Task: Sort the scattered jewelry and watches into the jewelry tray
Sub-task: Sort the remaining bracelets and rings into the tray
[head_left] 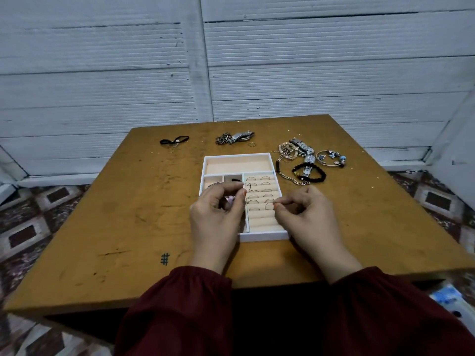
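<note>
The white jewelry tray (262, 237) with beige lining lies mid-table. Several thin rings (257, 195) stand in its ridged right section. My left hand (218, 211) hovers over the tray's small left compartments and pinches a thin ring (248, 186) between thumb and forefinger. My right hand (305, 214) pinches another thin ring (269, 204) over the ridged rows. Loose on the table are a watch with a chain pile (235, 137), a heap of bracelets and watches (299, 155), a charm bangle (331, 158) and a black band (174, 140).
A single loose ring (252, 144) lies behind the tray. The tray's long back compartment (237, 165) holds nothing. A corrugated white wall stands behind the wooden table (128, 227). Patterned floor shows on both sides.
</note>
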`<state>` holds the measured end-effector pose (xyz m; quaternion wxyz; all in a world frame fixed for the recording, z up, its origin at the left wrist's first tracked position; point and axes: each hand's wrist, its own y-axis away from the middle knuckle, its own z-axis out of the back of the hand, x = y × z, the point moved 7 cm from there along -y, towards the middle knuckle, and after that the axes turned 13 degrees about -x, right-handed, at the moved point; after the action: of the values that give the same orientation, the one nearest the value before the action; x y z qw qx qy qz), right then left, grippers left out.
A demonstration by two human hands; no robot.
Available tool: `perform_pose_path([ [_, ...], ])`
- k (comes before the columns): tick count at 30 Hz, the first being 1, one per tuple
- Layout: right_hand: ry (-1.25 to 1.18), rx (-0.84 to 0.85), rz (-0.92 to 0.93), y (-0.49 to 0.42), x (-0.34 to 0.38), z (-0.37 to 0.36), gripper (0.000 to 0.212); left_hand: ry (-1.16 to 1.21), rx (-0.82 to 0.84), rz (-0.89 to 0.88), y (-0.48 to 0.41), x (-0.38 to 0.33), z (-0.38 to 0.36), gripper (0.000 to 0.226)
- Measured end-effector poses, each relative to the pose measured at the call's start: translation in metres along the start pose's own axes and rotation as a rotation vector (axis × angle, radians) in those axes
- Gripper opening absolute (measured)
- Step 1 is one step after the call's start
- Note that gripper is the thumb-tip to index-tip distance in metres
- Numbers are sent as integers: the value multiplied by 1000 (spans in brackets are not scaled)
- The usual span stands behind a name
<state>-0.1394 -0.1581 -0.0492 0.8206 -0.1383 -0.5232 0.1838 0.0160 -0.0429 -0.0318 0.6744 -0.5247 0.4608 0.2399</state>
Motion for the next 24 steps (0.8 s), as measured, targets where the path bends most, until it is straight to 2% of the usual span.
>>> perform_pose_path([
  [5,-14,-11,-16,0,0,1,2,25,2,18,-2,1,1,27],
  [10,-30,-13,-63,-3,-4,0,23,31,4,19,-1,0,0,25],
  [24,-49,-15,-114,-4,-11,-3,15,27,5,8,0,0,0,28],
])
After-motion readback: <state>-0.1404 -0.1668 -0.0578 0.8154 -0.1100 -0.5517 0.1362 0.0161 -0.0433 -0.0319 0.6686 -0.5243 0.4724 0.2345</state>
